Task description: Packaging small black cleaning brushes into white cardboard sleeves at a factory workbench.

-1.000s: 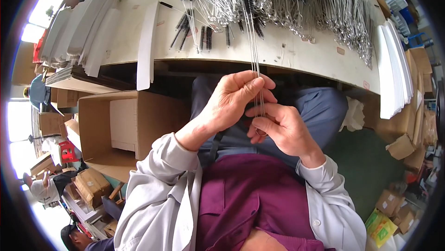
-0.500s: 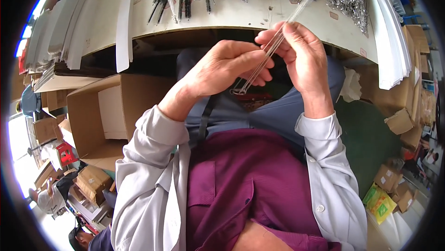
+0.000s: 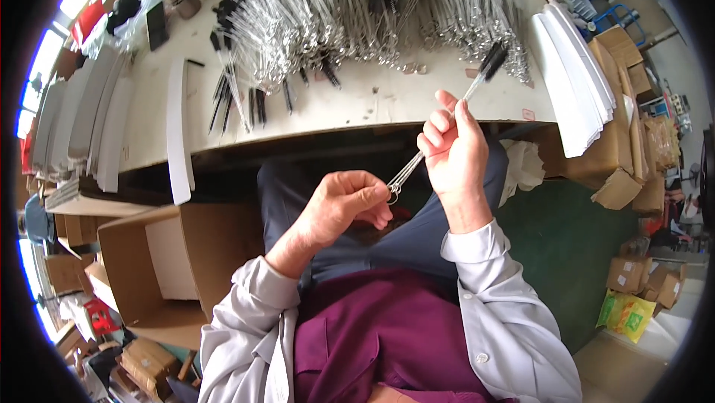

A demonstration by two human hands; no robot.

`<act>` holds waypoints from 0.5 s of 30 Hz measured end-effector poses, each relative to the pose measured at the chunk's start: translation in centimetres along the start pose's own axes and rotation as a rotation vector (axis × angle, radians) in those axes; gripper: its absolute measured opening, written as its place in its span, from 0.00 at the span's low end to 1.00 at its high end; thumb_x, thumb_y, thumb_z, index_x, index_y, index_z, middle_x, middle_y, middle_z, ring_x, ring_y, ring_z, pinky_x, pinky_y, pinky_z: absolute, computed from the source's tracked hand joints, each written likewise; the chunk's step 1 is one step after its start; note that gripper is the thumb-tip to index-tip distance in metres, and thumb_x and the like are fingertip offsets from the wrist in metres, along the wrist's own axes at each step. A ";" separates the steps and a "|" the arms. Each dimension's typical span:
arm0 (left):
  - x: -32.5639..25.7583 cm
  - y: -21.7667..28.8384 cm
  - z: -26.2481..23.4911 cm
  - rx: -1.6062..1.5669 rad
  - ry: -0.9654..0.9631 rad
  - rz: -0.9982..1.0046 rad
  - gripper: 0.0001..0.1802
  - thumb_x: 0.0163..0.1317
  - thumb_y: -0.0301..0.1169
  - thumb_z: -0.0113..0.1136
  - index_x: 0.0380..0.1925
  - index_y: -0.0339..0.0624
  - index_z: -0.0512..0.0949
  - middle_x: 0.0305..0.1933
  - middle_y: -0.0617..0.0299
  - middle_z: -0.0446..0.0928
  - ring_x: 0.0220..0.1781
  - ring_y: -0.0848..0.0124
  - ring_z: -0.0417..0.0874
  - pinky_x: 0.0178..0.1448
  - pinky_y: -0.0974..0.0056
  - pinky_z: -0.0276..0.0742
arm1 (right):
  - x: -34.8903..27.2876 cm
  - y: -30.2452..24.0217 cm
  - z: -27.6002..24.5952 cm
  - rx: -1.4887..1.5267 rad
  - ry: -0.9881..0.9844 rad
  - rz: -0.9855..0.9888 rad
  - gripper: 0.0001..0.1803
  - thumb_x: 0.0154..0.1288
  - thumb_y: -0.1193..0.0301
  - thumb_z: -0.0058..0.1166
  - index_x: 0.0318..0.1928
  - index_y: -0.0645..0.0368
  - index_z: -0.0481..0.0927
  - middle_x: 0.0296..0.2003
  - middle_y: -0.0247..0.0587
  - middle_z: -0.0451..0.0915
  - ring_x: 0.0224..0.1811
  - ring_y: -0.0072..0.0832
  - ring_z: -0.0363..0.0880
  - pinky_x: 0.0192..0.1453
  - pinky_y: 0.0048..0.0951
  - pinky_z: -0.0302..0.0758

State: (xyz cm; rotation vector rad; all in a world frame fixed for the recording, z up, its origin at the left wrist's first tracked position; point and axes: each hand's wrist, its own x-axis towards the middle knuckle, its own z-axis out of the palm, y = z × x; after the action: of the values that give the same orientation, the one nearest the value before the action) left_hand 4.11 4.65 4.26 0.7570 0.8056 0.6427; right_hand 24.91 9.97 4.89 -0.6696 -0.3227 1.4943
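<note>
Two bare hands fill the middle of my head view, set apart with a slim bundle of wire-handled brushes [image 3: 407,173] running between them over the person's lap. I see the right hand [image 3: 456,146] raised near the table edge, its thumb and fingers closed around the wire handles just below the black bristle heads [image 3: 491,62]. Those heads point up and to the right, over the tabletop. At the lower end, the looped wire ends [image 3: 394,194] lie right at the fingertips of the left hand [image 3: 346,202]; its thumb and forefinger are close together, but I cannot tell from my camera whether they grip the loops or only touch them.

Beyond the hands, I have a pale worktable [image 3: 320,118] bearing a large heap of similar brushes [image 3: 320,19], loops mostly toward the person. Several loose brushes [image 3: 257,107] lie nearer the front edge, bristles facing this way. A long white card strip [image 3: 179,131] overhangs that edge on the left. I also see stacked white card sheets [image 3: 89,105] farther left, another white stack [image 3: 573,79] on the right, and an open cardboard box [image 3: 216,246] below the table's left side.
</note>
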 end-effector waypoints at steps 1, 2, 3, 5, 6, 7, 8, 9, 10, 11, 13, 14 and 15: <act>0.2 -0.2 0.1 0.011 -0.002 0.011 0.13 0.75 0.36 0.61 0.40 0.35 0.80 0.33 0.55 0.85 0.34 0.68 0.88 0.44 0.65 0.86 | 0.1 -0.2 0.1 -0.033 0.040 -0.019 0.21 0.85 0.57 0.40 0.55 0.62 0.75 0.25 0.27 0.66 0.22 0.19 0.60 0.24 0.25 0.60; 0.6 -0.5 0.3 0.021 -0.002 0.021 0.13 0.76 0.37 0.61 0.40 0.35 0.80 0.33 0.55 0.85 0.34 0.68 0.88 0.44 0.65 0.85 | 0.2 -0.5 0.1 -0.065 0.083 -0.036 0.22 0.85 0.56 0.40 0.54 0.63 0.75 0.24 0.26 0.63 0.21 0.18 0.57 0.23 0.23 0.57; 0.9 -0.6 0.4 0.030 -0.016 0.011 0.13 0.76 0.37 0.60 0.39 0.35 0.79 0.33 0.55 0.85 0.34 0.68 0.87 0.44 0.66 0.85 | 0.6 -0.9 0.1 -0.060 0.081 -0.049 0.22 0.85 0.56 0.40 0.54 0.63 0.75 0.24 0.26 0.63 0.21 0.18 0.57 0.23 0.23 0.57; 1.7 -1.1 1.0 0.088 -0.057 -0.005 0.12 0.76 0.34 0.60 0.40 0.34 0.80 0.33 0.56 0.85 0.34 0.70 0.87 0.44 0.67 0.85 | 1.3 -1.9 -0.2 -0.069 0.117 -0.086 0.22 0.86 0.55 0.39 0.52 0.63 0.75 0.24 0.24 0.61 0.20 0.15 0.55 0.22 0.21 0.55; 2.2 -1.3 1.5 0.139 -0.075 -0.019 0.12 0.76 0.34 0.60 0.41 0.33 0.80 0.32 0.56 0.85 0.35 0.71 0.87 0.44 0.67 0.85 | 1.7 -2.3 -0.4 -0.065 0.119 -0.091 0.22 0.86 0.55 0.39 0.52 0.63 0.75 0.24 0.24 0.61 0.20 0.15 0.55 0.22 0.21 0.55; 2.8 -1.4 2.1 0.133 -0.080 -0.056 0.12 0.76 0.33 0.60 0.41 0.32 0.80 0.32 0.56 0.85 0.34 0.71 0.87 0.43 0.67 0.84 | 2.1 -2.8 -0.5 -0.070 0.088 -0.103 0.22 0.86 0.55 0.39 0.52 0.64 0.75 0.23 0.24 0.61 0.20 0.15 0.54 0.21 0.21 0.54; 3.2 -1.1 2.7 0.143 -0.096 -0.087 0.12 0.75 0.33 0.61 0.41 0.32 0.80 0.32 0.56 0.85 0.34 0.71 0.87 0.44 0.66 0.85 | 2.3 -3.2 -0.6 -0.075 0.058 -0.114 0.22 0.86 0.55 0.39 0.51 0.64 0.75 0.23 0.24 0.61 0.19 0.15 0.54 0.21 0.21 0.54; 3.7 -1.2 2.7 0.075 -0.119 -0.103 0.10 0.74 0.32 0.61 0.41 0.33 0.79 0.32 0.55 0.85 0.34 0.70 0.87 0.44 0.65 0.85 | 2.5 -3.4 -0.4 -0.084 0.089 -0.135 0.22 0.86 0.56 0.39 0.51 0.63 0.75 0.23 0.23 0.59 0.19 0.15 0.53 0.21 0.22 0.53; 4.2 -1.2 2.7 0.008 -0.143 -0.119 0.09 0.74 0.31 0.62 0.42 0.33 0.79 0.32 0.55 0.85 0.34 0.69 0.87 0.44 0.65 0.85 | 2.7 -3.8 -0.4 -0.079 0.095 -0.138 0.22 0.86 0.56 0.39 0.51 0.63 0.75 0.23 0.23 0.59 0.19 0.15 0.53 0.21 0.22 0.53; 4.6 -1.2 2.4 -0.111 -0.179 -0.101 0.08 0.74 0.29 0.61 0.42 0.34 0.79 0.33 0.54 0.85 0.34 0.67 0.87 0.44 0.64 0.85 | 3.0 -4.3 -0.5 -0.044 0.115 -0.164 0.21 0.86 0.56 0.39 0.50 0.63 0.75 0.23 0.23 0.59 0.19 0.15 0.52 0.21 0.21 0.53; 5.2 -0.9 2.1 -0.261 -0.231 -0.050 0.06 0.75 0.27 0.59 0.43 0.35 0.79 0.34 0.51 0.85 0.34 0.62 0.88 0.45 0.61 0.85 | 3.8 -5.2 -1.1 0.038 0.151 -0.171 0.21 0.86 0.57 0.37 0.49 0.62 0.75 0.22 0.23 0.58 0.19 0.15 0.51 0.21 0.21 0.53; 5.6 -0.8 2.2 -0.259 -0.231 -0.058 0.06 0.75 0.27 0.59 0.43 0.35 0.79 0.34 0.51 0.85 0.34 0.62 0.88 0.45 0.61 0.85 | 4.0 -5.7 -1.7 0.043 0.159 -0.172 0.21 0.86 0.57 0.37 0.49 0.62 0.75 0.22 0.23 0.58 0.19 0.15 0.51 0.21 0.21 0.53; 5.9 -0.8 2.4 -0.294 -0.244 -0.035 0.07 0.76 0.28 0.57 0.43 0.35 0.79 0.35 0.50 0.85 0.34 0.60 0.88 0.46 0.60 0.85 | 4.1 -6.0 -2.2 0.086 0.163 -0.165 0.21 0.87 0.57 0.36 0.49 0.62 0.75 0.23 0.23 0.59 0.19 0.16 0.52 0.21 0.21 0.53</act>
State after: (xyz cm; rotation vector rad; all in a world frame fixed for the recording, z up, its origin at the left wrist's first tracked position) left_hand 9.40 7.76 2.45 0.5386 0.4861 0.6073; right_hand 31.42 13.90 5.85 -0.6751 -0.1826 1.2802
